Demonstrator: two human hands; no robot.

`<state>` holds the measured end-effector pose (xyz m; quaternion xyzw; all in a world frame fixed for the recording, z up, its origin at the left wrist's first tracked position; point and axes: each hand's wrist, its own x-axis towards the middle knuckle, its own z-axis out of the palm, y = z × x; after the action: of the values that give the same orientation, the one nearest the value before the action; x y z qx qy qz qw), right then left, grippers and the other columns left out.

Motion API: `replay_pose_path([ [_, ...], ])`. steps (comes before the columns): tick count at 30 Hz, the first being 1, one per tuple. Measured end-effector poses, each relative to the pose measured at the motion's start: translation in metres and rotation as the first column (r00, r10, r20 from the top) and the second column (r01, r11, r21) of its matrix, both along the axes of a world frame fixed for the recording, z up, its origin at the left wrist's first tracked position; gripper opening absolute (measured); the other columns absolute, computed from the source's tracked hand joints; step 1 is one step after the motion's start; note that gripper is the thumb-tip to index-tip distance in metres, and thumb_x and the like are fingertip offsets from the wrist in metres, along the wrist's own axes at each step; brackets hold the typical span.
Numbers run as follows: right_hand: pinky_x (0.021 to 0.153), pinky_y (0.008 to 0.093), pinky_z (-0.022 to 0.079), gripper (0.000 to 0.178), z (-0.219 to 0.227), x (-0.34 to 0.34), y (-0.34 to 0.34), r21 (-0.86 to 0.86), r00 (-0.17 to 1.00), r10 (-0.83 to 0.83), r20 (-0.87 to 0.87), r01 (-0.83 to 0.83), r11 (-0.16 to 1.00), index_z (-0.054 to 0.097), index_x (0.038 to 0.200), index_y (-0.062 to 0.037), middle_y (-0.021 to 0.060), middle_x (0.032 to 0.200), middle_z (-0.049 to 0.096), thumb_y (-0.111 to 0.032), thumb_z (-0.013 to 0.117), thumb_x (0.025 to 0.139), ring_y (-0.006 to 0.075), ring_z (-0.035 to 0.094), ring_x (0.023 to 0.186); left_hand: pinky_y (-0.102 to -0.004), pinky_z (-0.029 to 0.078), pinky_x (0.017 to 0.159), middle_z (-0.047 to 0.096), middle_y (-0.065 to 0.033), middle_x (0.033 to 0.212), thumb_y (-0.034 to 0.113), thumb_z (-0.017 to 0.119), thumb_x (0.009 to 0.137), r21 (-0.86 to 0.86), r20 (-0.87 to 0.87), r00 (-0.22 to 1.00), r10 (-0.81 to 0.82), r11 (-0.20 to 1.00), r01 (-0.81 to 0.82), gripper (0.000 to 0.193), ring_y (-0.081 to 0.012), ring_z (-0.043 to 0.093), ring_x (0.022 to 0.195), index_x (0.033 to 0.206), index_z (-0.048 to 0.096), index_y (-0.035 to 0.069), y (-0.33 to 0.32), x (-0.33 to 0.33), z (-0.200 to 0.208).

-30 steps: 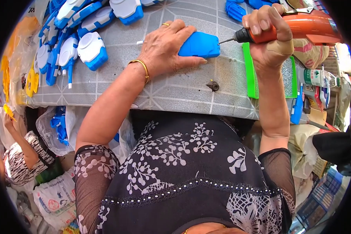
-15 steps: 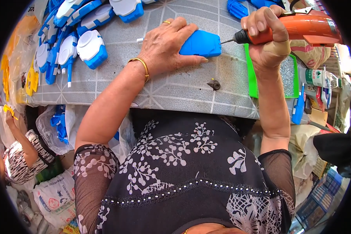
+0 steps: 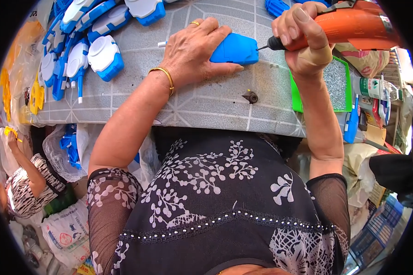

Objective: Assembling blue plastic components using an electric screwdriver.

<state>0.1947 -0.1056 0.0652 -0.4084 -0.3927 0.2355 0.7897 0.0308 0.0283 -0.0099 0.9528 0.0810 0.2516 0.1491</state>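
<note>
My left hand (image 3: 192, 52) is wrapped over a blue plastic casing (image 3: 235, 49) and presses it against the tabletop. A thin white stem pokes out from under that hand on the left. In my right hand (image 3: 307, 39) is an orange electric screwdriver (image 3: 348, 27), lying level with its black nose toward the casing. Its slim bit meets the casing's right end, at or just beside a small notch; the screw, if any, is too small to make out. A small dark cone-shaped part (image 3: 250, 96) lies on the table below the casing.
Blue-and-white plastic units (image 3: 106, 57) are heaped at the far left. A green tray (image 3: 297, 94) of small silvery pieces sits beneath my right forearm. Further right are a bottle (image 3: 376, 89) and a blue tool (image 3: 352, 123). Another person (image 3: 30, 183) sits at the left.
The screwdriver and my right hand have shifted slightly left, with the bit closer against the casing's end. My left hand still holds the casing in nearly the same spot.
</note>
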Motion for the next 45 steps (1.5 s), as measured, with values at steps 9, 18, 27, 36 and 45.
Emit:
replay_pose_path([
  [9,0.058,0.0301,0.044,0.019,0.000,0.007,0.005,-0.028,0.990,0.083,0.117,-0.080,0.996,0.052,0.087,-0.0070,0.0000,0.064,0.049,-0.010,0.071,0.090,0.0120,0.049,0.053,-0.0438,0.056,0.083,0.063,-0.0114,0.106,0.055,0.084,0.072,0.001,0.029,0.999,-0.025,1.000,0.024,0.069,-0.0338,0.065,0.100,0.120,0.067,0.010,0.000,0.000,0.013],
  [18,0.073,0.0286,0.049,0.044,0.042,0.058,-0.027,-0.189,0.897,-0.308,0.316,0.378,0.906,0.061,0.119,-0.0003,0.0024,0.084,0.063,-0.032,0.076,0.092,0.0123,0.061,0.076,-0.0448,0.053,0.084,0.061,-0.0146,0.111,0.053,0.084,0.073,0.079,0.031,0.994,0.105,0.991,-0.107,0.069,-0.0355,0.062,0.102,0.119,0.063,0.006,-0.003,-0.041,0.034],
  [27,0.078,0.0424,0.054,0.028,0.016,0.040,-0.005,-0.594,0.464,0.384,0.798,0.502,0.628,0.071,0.108,-0.0036,0.0149,0.093,0.071,-0.026,0.070,0.091,0.0318,0.070,0.089,-0.0440,0.050,0.097,0.063,-0.0203,0.118,0.022,0.079,0.077,-0.298,0.264,0.629,0.731,0.682,-0.668,0.060,-0.0362,0.062,0.107,0.129,0.062,-0.004,-0.070,-0.277,0.008],
  [36,0.084,0.0464,0.057,0.031,-0.024,0.071,0.160,-0.098,-0.251,0.373,0.893,0.701,0.706,0.064,0.122,-0.0094,0.0184,0.120,0.068,-0.018,0.064,0.093,0.0395,0.068,0.107,-0.0506,0.040,0.108,0.052,-0.0255,0.137,0.034,0.082,0.085,-0.136,-0.245,0.429,0.870,0.407,-0.903,0.072,-0.0439,0.049,0.127,0.141,0.054,-0.001,-0.117,-0.330,-0.113],
  [45,0.062,0.0305,0.049,0.023,0.042,0.028,0.022,-0.435,0.466,0.284,0.838,0.258,0.862,0.069,0.119,-0.0023,0.0080,0.077,0.068,-0.011,0.068,0.097,0.0136,0.064,0.069,-0.0431,0.052,0.095,0.067,-0.0202,0.121,0.006,0.084,0.078,-0.235,0.337,0.811,0.478,0.877,-0.419,0.052,-0.0362,0.065,0.109,0.126,0.066,-0.003,-0.060,-0.189,0.031],
])
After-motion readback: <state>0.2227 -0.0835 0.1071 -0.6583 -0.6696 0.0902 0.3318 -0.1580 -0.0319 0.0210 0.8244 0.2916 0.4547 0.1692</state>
